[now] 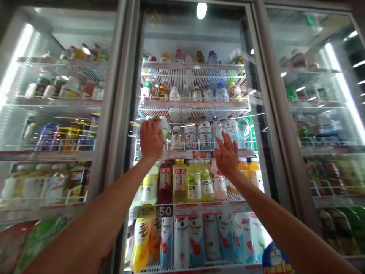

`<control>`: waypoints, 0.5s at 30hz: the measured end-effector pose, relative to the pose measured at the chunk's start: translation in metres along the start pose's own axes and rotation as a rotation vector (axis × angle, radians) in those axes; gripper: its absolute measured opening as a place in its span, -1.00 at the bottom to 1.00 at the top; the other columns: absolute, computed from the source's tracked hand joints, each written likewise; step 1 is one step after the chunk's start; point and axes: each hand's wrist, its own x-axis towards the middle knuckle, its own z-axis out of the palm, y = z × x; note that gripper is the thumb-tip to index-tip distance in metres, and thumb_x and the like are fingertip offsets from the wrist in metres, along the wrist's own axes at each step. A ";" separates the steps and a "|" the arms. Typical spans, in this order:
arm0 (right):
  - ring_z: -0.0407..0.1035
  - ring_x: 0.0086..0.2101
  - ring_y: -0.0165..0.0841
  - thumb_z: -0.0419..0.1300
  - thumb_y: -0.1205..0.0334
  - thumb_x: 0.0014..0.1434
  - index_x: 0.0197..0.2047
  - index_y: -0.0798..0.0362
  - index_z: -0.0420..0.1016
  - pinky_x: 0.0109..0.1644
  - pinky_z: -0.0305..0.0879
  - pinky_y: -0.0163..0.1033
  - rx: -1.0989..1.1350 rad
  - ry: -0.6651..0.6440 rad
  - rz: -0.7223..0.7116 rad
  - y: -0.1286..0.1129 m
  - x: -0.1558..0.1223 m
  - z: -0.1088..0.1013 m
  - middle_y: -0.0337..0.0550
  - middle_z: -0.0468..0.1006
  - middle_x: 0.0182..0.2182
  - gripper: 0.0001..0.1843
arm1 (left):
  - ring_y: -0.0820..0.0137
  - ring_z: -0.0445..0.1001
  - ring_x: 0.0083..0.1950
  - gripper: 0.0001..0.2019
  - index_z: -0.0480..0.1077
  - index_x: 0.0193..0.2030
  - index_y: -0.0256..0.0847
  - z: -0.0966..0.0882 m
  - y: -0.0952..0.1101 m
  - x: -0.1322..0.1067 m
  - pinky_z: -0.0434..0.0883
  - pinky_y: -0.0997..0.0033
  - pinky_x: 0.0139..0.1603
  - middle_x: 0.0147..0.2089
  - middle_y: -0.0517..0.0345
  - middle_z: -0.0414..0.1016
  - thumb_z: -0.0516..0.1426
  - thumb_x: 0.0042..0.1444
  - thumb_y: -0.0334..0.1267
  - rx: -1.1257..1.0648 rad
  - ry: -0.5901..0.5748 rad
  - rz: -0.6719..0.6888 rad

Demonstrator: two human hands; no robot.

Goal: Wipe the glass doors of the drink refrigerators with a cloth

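I am reaching into the middle drinks cooler. My left hand (151,140) is at the left end of the third wire shelf (182,153), with its fingers curled round a pale-capped bottle (159,123) that is mostly hidden behind the hand. To the right, my right hand (226,155) is raised with its fingers spread and holds nothing. It is in front of the shelf edge, just below a row of white-labelled bottles (204,134). Under both hands stand red, yellow and green drink bottles (180,185).
Closed glass doors of the neighbouring coolers flank me, the left one (54,125) and the right one (327,125). A metal door frame (122,95) runs up beside my left arm. Lower shelves hold tall white and orange bottles (196,239), and a price tag reading 50 (164,210) sits on a shelf edge.
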 end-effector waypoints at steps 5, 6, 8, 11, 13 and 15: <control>-0.11 0.30 -0.31 -0.15 0.21 0.27 0.18 0.08 0.25 0.34 -0.15 0.00 0.115 -0.024 -0.156 -0.053 0.007 0.014 -0.06 0.15 0.27 -0.55 | 0.32 0.18 0.30 -0.58 0.17 0.22 -0.20 -0.012 0.031 -0.064 0.23 0.18 0.26 0.20 0.00 0.33 -0.08 0.21 -0.34 -0.145 -0.281 0.679; -0.12 0.30 -0.31 -0.14 0.21 0.27 0.19 0.07 0.23 0.34 -0.15 0.00 0.142 -0.021 -0.170 -0.064 0.009 0.017 -0.07 0.14 0.28 -0.54 | 0.33 0.23 0.26 -0.61 0.21 0.19 -0.20 -0.015 0.033 -0.074 0.27 0.21 0.22 0.17 0.01 0.37 -0.07 0.21 -0.36 -0.152 -0.295 0.705; -0.13 0.30 -0.31 -0.14 0.21 0.26 0.23 0.04 0.18 0.33 -0.14 0.02 0.189 -0.007 -0.158 -0.084 0.012 0.022 -0.08 0.12 0.29 -0.52 | 0.31 0.31 0.19 -0.66 0.27 0.11 -0.24 -0.027 0.031 -0.084 0.34 0.21 0.13 0.09 0.00 0.43 -0.07 0.21 -0.38 -0.138 -0.258 0.597; -0.11 0.30 -0.28 -0.15 0.21 0.27 0.28 -0.01 0.08 0.32 -0.10 0.05 0.246 0.030 -0.114 -0.115 0.016 0.031 -0.10 0.08 0.30 -0.48 | 0.31 0.37 0.10 -0.67 0.29 0.08 -0.25 -0.057 0.006 -0.078 0.39 0.20 0.06 0.03 -0.02 0.44 -0.09 0.22 -0.38 -0.143 -0.100 0.317; -0.10 0.30 -0.27 -0.16 0.23 0.26 0.31 -0.01 0.01 0.31 -0.07 0.05 0.286 0.074 -0.100 -0.142 0.015 0.037 -0.10 0.04 0.31 -0.46 | 0.34 0.34 0.10 -0.65 0.25 0.13 -0.18 -0.084 -0.028 -0.068 0.36 0.20 0.11 0.06 0.00 0.41 -0.11 0.22 -0.38 -0.136 0.082 0.110; -0.11 0.30 -0.27 -0.16 0.24 0.26 0.34 -0.02 -0.07 0.30 -0.06 0.05 0.339 0.115 -0.106 -0.174 0.014 0.044 -0.11 0.00 0.33 -0.43 | 0.34 0.28 0.17 -0.62 0.20 0.18 -0.11 -0.110 -0.075 -0.060 0.29 0.17 0.20 0.12 0.01 0.35 -0.10 0.23 -0.35 -0.064 0.278 -0.068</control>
